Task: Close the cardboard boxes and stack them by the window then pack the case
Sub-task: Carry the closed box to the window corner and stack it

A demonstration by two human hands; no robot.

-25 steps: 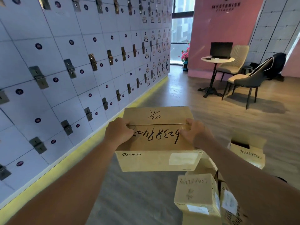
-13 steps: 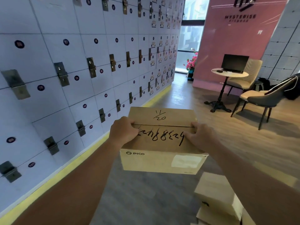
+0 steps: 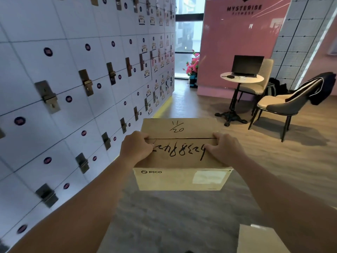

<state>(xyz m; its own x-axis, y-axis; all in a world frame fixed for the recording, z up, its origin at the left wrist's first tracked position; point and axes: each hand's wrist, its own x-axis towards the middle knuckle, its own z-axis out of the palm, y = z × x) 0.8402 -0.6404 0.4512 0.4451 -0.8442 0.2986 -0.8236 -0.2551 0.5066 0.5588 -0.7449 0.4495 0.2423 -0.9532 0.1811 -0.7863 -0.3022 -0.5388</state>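
A closed brown cardboard box [image 3: 179,162], marked PICO on its near side and with handwritten numbers on top, is held up in front of me above the floor. My left hand [image 3: 135,147] grips its left top edge, fingers curled over the flap seam. My right hand [image 3: 225,149] grips the right top edge the same way. The window [image 3: 188,46] shows at the far end of the corridor, beyond the lockers. A corner of another cardboard box [image 3: 260,238] lies at the bottom right.
A wall of white lockers [image 3: 73,88] runs along the left. Ahead on the right stand a round table [image 3: 241,79] with a laptop, two chairs [image 3: 284,105], a pink wall and a pot of pink flowers [image 3: 192,70] by the window. Open floor lies ahead.
I have moved forward along the lockers with the box held in both hands. The pile of boxes at the lower right has slid almost out of view.
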